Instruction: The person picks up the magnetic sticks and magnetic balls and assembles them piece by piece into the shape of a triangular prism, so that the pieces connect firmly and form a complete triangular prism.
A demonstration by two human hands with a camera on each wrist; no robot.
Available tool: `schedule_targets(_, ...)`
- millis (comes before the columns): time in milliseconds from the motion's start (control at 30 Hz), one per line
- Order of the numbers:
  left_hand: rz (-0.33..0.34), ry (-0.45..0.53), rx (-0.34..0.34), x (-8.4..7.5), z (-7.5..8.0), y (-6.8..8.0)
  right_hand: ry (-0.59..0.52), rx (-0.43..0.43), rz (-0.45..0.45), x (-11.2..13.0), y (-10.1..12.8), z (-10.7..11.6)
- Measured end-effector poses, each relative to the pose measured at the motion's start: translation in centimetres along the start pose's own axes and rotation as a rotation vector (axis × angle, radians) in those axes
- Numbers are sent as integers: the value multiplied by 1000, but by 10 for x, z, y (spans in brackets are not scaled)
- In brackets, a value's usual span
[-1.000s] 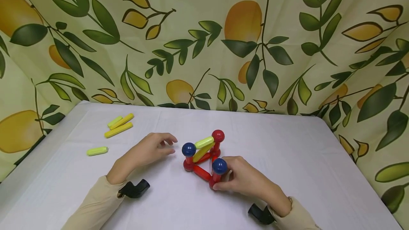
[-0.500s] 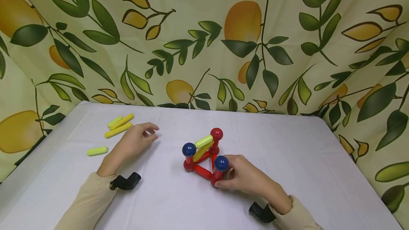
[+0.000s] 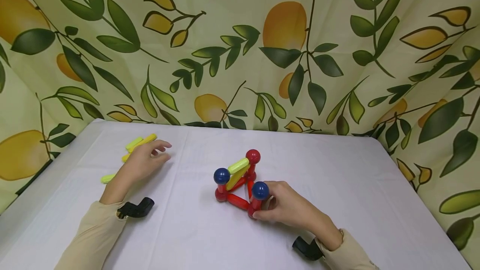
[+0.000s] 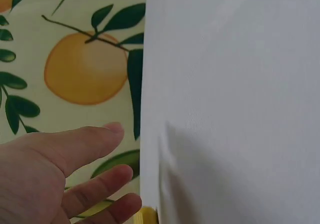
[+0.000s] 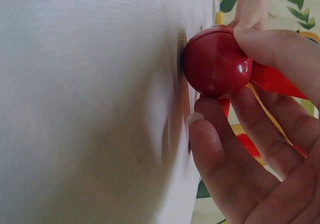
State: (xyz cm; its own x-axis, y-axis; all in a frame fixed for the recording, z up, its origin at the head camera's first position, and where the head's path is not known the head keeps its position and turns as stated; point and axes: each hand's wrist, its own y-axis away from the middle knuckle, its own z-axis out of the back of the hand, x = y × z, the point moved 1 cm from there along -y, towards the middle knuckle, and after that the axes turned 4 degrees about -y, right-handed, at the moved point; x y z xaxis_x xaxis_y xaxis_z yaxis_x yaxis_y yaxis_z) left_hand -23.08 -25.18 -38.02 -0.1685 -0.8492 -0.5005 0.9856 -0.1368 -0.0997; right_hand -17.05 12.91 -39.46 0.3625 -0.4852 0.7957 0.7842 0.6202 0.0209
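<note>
A small frame of red rods with red and blue balls [image 3: 240, 182] stands on the white table [image 3: 337, 178]; two yellow-green rods lean across its top. My right hand [image 3: 258, 213] grips the frame's near corner, below a blue ball [image 3: 260, 190]. In the right wrist view its thumb and fingers pinch the red base ball [image 5: 216, 63]. My left hand [image 3: 159, 151] hovers with relaxed fingers over a cluster of loose yellow rods [image 3: 141, 141] at the far left and holds nothing. A yellow rod end [image 4: 147, 216] shows just under its fingers [image 4: 100, 189].
Another yellow-green rod [image 3: 107, 178] lies near the table's left edge, partly behind my left forearm. A leaf-and-fruit patterned cloth [image 3: 240, 53] hangs close behind and beside the table. White tabletop stretches to the right of the frame.
My left hand has drawn away from the frame, moving left and back to the loose yellow rods. The right hand keeps its grip on the frame's corner.
</note>
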Motion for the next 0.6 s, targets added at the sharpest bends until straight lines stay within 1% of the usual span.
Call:
schedule_targets(233,13,9,-34,17,6,1,-13,-2,3,-2,0,1)
schedule_targets(433,52,-47,-41,28,11,0,-14,-4,-5,-2,0,0)
schedule_targets(600,87,-106,-44,32,12,2,-11,-6,-9,-2,0,0)
